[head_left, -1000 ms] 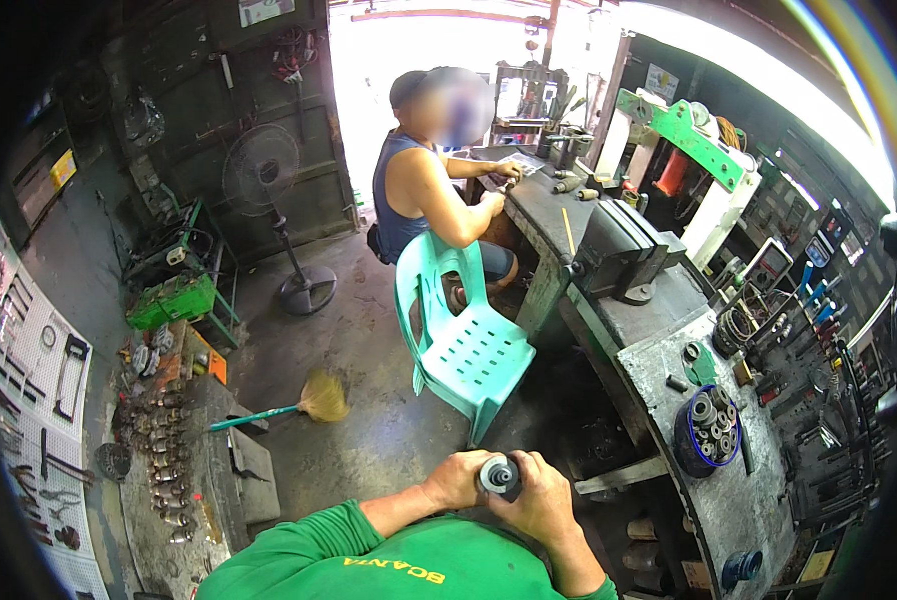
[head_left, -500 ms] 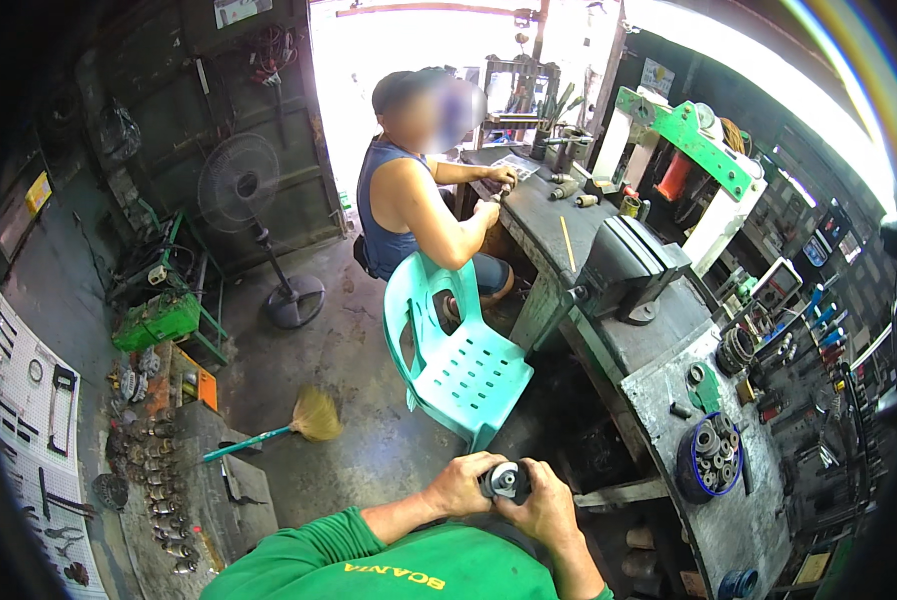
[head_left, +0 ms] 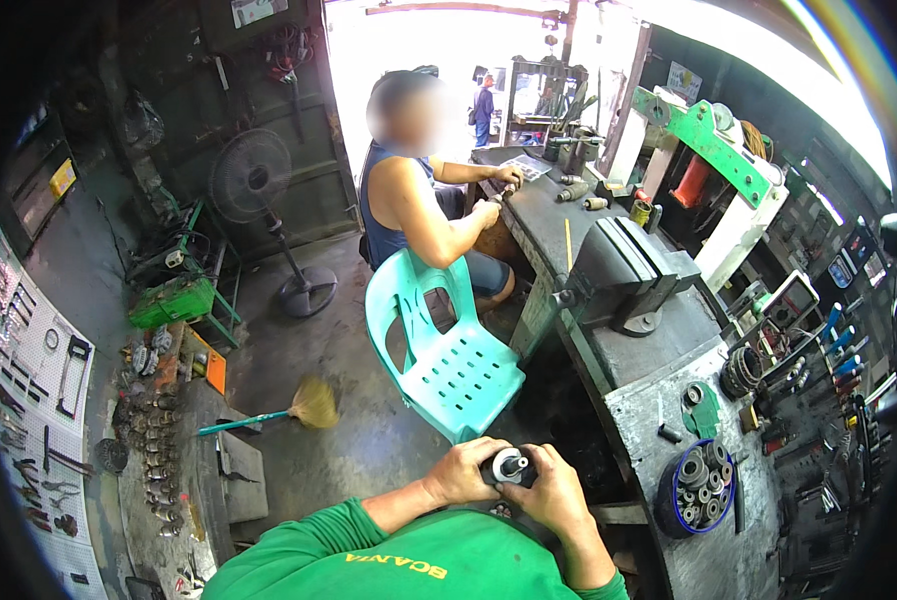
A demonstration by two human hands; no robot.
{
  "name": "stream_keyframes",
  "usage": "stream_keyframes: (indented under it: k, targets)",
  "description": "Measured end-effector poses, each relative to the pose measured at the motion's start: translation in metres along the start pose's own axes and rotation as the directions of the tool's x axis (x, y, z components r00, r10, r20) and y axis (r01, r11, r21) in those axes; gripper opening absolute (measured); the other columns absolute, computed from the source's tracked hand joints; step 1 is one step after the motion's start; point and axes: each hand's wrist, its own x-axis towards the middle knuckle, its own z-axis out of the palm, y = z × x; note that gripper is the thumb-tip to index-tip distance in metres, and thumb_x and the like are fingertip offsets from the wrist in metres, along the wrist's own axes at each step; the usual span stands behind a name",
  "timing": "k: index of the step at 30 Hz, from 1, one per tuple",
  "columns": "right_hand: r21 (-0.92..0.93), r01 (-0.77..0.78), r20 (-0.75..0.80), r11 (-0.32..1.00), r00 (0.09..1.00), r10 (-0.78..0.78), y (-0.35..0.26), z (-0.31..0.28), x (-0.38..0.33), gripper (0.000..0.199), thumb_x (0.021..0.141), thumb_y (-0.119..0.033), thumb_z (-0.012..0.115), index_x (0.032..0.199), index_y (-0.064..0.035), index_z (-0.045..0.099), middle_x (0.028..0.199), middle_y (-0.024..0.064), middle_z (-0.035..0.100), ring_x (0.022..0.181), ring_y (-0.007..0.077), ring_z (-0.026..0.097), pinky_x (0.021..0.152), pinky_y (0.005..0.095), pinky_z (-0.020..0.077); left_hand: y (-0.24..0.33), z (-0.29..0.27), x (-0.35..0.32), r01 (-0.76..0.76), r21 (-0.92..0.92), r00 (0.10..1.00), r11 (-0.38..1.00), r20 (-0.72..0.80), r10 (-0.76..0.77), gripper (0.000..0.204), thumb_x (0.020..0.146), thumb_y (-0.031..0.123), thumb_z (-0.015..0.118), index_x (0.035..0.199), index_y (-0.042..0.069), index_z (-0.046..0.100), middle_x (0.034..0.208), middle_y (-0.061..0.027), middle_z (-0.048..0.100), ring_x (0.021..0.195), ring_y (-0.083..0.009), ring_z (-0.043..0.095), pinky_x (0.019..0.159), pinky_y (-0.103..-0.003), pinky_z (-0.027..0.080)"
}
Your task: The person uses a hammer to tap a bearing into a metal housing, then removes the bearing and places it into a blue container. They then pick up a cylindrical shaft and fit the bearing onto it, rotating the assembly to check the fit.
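In front of my body I hold a dark cylindrical machine part with a silver shaft end (head_left: 510, 465) between both hands. My left hand (head_left: 461, 471) closes around its left side. My right hand (head_left: 553, 488) grips the opposite side, thumb near its top. The silver stub points up and toward the camera. Its lower body is hidden by my fingers. Just beyond my hands stands a turquoise plastic chair (head_left: 459, 388).
A seated co-worker (head_left: 401, 200) handles a small part at the dark workbench (head_left: 529, 215). To the right are a large vise (head_left: 629, 270) and a blue-rimmed bowl (head_left: 677, 512) of bearings and rings. A fan (head_left: 304, 290) and broom (head_left: 314, 402) stand or lie at left.
The machine part has tilted in my hands, and its silver stub shows more. The camera's view has shifted slightly. A distant person now shows in the doorway.
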Motion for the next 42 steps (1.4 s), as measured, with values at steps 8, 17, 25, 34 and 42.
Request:
stream_keyframes:
  k: [8, 17, 25, 34, 42]
  targets:
    - [0.168, 0.019, 0.023, 0.986, 0.999, -0.024, 0.066, -0.05, -0.001, 0.067, 0.076, -0.016, 0.097, 0.133, 0.002, 0.068, 0.116, 0.0172, 0.071, 0.105, 0.0338, 0.073, 0.089, 0.0414, 0.0608, 0.018, 0.065, 0.035, 0.017, -0.011, 0.996, 1.0, -0.088, -0.018, 0.065, 0.07, 0.018, 0.097, 0.128, 0.003, 0.07, 0.113, -0.0121, 0.076, 0.103, -0.027, 0.077, 0.09, -0.039, 0.062]
    - [0.528, -0.149, 0.064, 0.836, 0.989, 0.136, 0.094, -0.022, 0.008, 0.073, 0.085, -0.016, 0.093, 0.148, 0.0028, 0.06, 0.134, 0.0212, 0.074, 0.111, 0.0223, 0.074, 0.095, 0.0371, 0.0589, 0.002, 0.07, 0.042, 0.182, -0.147, 0.98, 0.972, -0.057, -0.192, 0.066, 0.074, 0.013, 0.094, 0.133, 0.001, 0.069, 0.119, -0.012, 0.076, 0.108, -0.0217, 0.075, 0.097, -0.037, 0.061]
    - [0.7, -0.32, 0.166, 0.638, 0.942, 0.29, 0.077, -0.003, 0.038, 0.072, 0.086, -0.003, 0.087, 0.151, 0.0053, 0.056, 0.123, 0.0157, 0.076, 0.105, 0.0175, 0.073, 0.093, 0.0345, 0.0607, -0.01, 0.034, 0.059, 0.462, -0.457, 0.887, 0.761, 0.248, -0.389, 0.066, 0.082, 0.005, 0.087, 0.142, -0.003, 0.062, 0.135, -0.0111, 0.07, 0.123, -0.0192, 0.068, 0.108, -0.038, 0.056]
    - [0.618, -0.316, 0.197, 0.72, 0.949, 0.247, 0.072, -0.013, 0.064, 0.068, 0.091, -0.01, 0.086, 0.149, 0.01, 0.056, 0.127, 0.0137, 0.074, 0.111, 0.0146, 0.068, 0.098, 0.0317, 0.0563, -0.03, 0.009, 0.082, 0.681, -0.618, 0.689, 0.393, 0.359, -0.629, 0.041, 0.109, 0.031, 0.064, 0.133, -0.002, 0.073, 0.106, -0.0077, 0.078, 0.088, -0.0146, 0.072, 0.077, -0.032, 0.061]
    - [0.546, -0.246, 0.235, 0.801, 0.962, 0.136, 0.083, -0.019, 0.06, 0.081, 0.086, -0.007, 0.089, 0.157, 0.0002, 0.052, 0.142, 0.0096, 0.063, 0.119, 0.019, 0.064, 0.104, 0.0373, 0.0551, -0.021, 0.004, 0.09, 0.712, -0.69, 0.582, 0.133, 0.473, -0.661, 0.036, 0.108, 0.035, 0.061, 0.122, 0.003, 0.07, 0.105, -0.0116, 0.076, 0.085, -0.0229, 0.075, 0.077, -0.038, 0.06]
